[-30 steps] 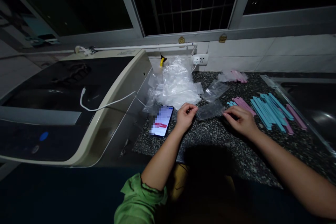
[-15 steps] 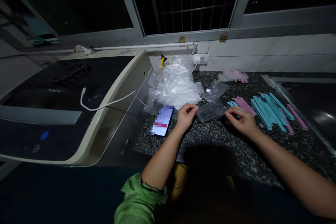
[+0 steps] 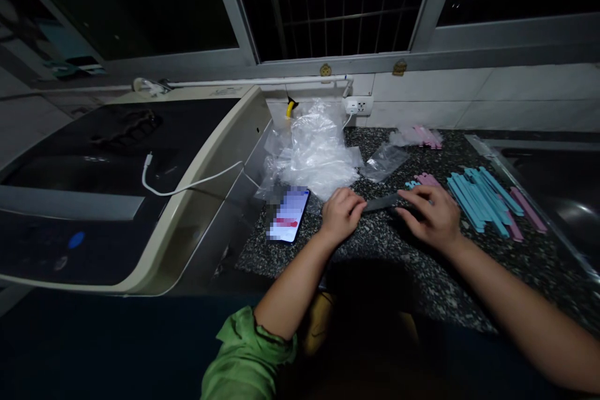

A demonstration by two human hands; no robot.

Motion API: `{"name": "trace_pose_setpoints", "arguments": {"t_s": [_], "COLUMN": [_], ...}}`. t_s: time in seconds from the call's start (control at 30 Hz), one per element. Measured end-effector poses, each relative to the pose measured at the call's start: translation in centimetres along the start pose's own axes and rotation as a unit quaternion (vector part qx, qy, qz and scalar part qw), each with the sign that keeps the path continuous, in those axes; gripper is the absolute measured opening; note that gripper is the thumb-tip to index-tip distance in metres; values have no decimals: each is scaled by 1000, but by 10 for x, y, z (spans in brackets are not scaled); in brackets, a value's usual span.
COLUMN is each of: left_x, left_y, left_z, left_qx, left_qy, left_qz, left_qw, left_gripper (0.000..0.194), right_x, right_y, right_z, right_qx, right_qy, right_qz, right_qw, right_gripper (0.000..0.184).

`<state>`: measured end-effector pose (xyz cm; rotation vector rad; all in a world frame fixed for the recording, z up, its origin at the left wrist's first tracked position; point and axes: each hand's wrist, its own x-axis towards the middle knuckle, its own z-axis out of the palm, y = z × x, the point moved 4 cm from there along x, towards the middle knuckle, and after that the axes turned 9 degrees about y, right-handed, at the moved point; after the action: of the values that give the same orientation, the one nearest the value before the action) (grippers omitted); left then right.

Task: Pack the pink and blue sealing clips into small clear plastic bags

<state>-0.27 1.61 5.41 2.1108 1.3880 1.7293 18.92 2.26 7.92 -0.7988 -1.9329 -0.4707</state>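
A small clear plastic bag (image 3: 382, 202) is between my hands, seen as a narrow, nearly edge-on strip just above the counter. My left hand (image 3: 342, 215) pinches its left end between thumb and fingers. At the right end, the fingertips of my right hand (image 3: 434, 215) grip the bag's edge, with the thumb lower and a little apart. Close beyond my right hand lie pink sticks (image 3: 427, 179), partly hidden by it, and blue flat sticks (image 3: 478, 200) to its right. Another clear bag (image 3: 385, 161) rests behind the held one.
A heap of clear plastic bags (image 3: 319, 156) lies against the wall. Left of my left hand is a lit phone (image 3: 288, 215). A washing machine (image 3: 206, 194) carries a white cable (image 3: 197, 184). At right is a metal sink (image 3: 562, 200); bagged pink sticks (image 3: 424, 136) lie farther back.
The held bag has turned from lying broad and flat to a narrow strip. My left hand has shifted slightly right and curled more; my right fingers have spread from a closer pinch.
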Motion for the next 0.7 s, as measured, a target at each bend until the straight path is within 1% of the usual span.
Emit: {"name": "trace_pose_setpoints", "arguments": {"t_s": [0.07, 0.17, 0.27, 0.33, 0.47, 0.57, 0.7], "left_x": [-4, -7, -7, -7, -4, -2, 2], "left_y": [6, 10, 11, 11, 4, -3, -8], "left_z": [4, 7, 7, 6, 5, 6, 5], "left_qx": [29, 49, 38, 18, -33, -77, -154], "left_qy": [-26, -48, -48, -42, -15, -2, -3], "left_qz": [39, 61, 73, 70, 20, -30, -93], "left_qw": [998, 996, 995, 996, 999, 997, 984], "left_gripper": [18, 21, 23, 22, 22, 28, 19], "right_x": [0, -2, -2, -2, 0, 1, 0], "right_y": [-10, -17, -16, -14, -10, -5, 3], "right_z": [3, 8, 10, 11, 8, 5, 7], "right_qx": [-14, 1, 29, 53, 97, 133, 175], "right_qy": [-24, -44, -45, -43, -32, -10, 4], "right_qz": [-39, -74, -70, -60, -30, 25, 98], "right_qw": [999, 996, 996, 996, 994, 991, 980], "right_gripper": [22, 16, 7, 4, 5, 6, 7]}}
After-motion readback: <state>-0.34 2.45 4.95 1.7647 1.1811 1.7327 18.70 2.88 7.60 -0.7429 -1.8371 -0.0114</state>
